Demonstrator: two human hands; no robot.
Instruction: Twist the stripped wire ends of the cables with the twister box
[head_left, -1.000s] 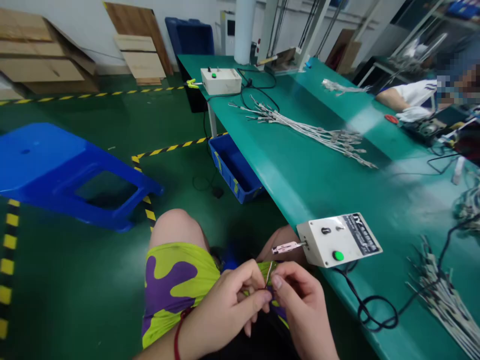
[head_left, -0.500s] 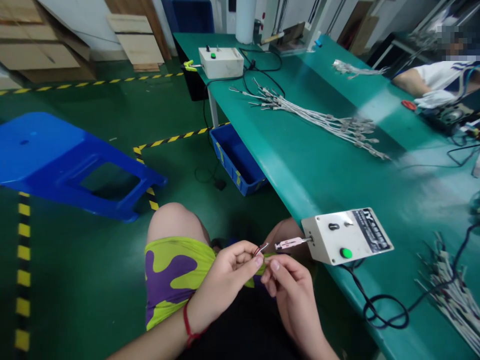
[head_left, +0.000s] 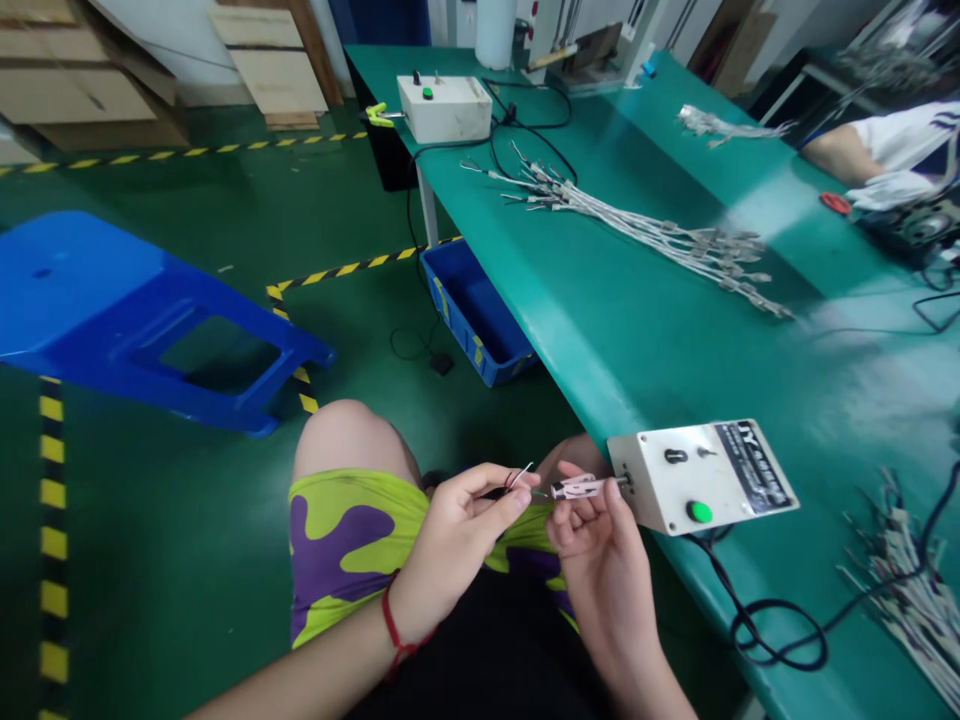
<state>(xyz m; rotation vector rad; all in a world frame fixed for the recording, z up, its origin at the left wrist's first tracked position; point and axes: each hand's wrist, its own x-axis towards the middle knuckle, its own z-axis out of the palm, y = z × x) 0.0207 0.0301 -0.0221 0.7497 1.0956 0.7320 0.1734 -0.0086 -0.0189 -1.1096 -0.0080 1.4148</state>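
Observation:
My left hand (head_left: 457,530) pinches a thin wire end (head_left: 519,476) between thumb and forefinger, over my lap. Its bare tip points right toward a small clip (head_left: 576,488) that sticks out of the left side of a white box with a green button (head_left: 701,487). My right hand (head_left: 592,535) is closed with its fingertips on that clip. The white box sits on the near edge of the green table (head_left: 615,300).
A bundle of grey wires (head_left: 645,235) lies across the table, more wires at the right edge (head_left: 907,590). A second white box (head_left: 444,107) stands at the far end. A blue stool (head_left: 142,320) and blue bin (head_left: 476,325) are on the floor. Another person's arm (head_left: 862,150) rests far right.
Both hands rose from my lap toward the white box. The left hand brought the wire end up to the clip, and the right hand moved from the wire onto the clip.

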